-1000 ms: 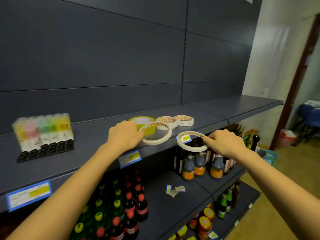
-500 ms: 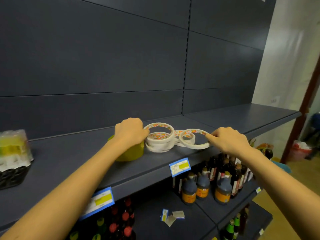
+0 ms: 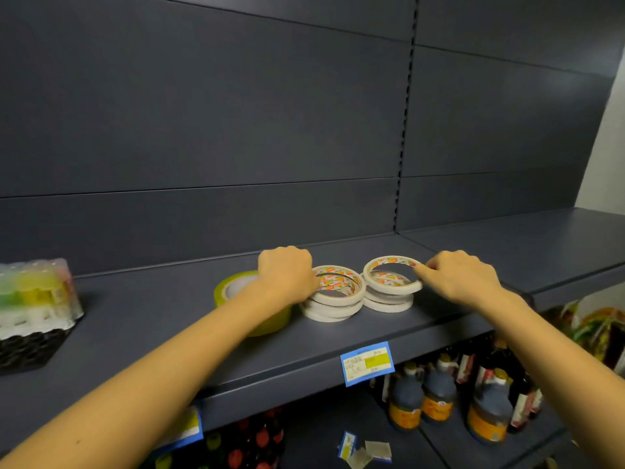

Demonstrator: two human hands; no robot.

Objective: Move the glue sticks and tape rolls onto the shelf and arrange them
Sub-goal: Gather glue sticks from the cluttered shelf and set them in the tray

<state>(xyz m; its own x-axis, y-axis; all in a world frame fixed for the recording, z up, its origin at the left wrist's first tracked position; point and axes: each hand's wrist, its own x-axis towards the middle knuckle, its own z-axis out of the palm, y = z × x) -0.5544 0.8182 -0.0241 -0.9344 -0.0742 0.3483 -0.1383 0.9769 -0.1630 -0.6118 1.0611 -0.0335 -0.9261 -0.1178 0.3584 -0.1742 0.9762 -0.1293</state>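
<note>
Knuckles up, my left hand (image 3: 287, 275) curls over the left rim of the left stack (image 3: 333, 301) of white tape rolls. I grip it there, I think, to keep the pile from sliding while I square it. My right hand (image 3: 463, 279) pinches the right rim of the top roll (image 3: 392, 273), which sits slightly off-centre on the right stack (image 3: 389, 299), so my guess is that I am lining it up over the rolls beneath. The 2 stacks touch each other near the middle of the shelf (image 3: 169, 333), closer to its front edge than to the back panel. A wide yellow roll (image 3: 233, 287) lies just left of them, partly under my left forearm. The glue sticks (image 3: 37, 292) stand as 1 wrapped pack well apart at the left end of the shelf, on a black tray (image 3: 30, 346); blur hides their count. A blue price tag (image 3: 367, 363) hangs on the front lip, and dark bottles (image 3: 436, 397) fill the level below.
</note>
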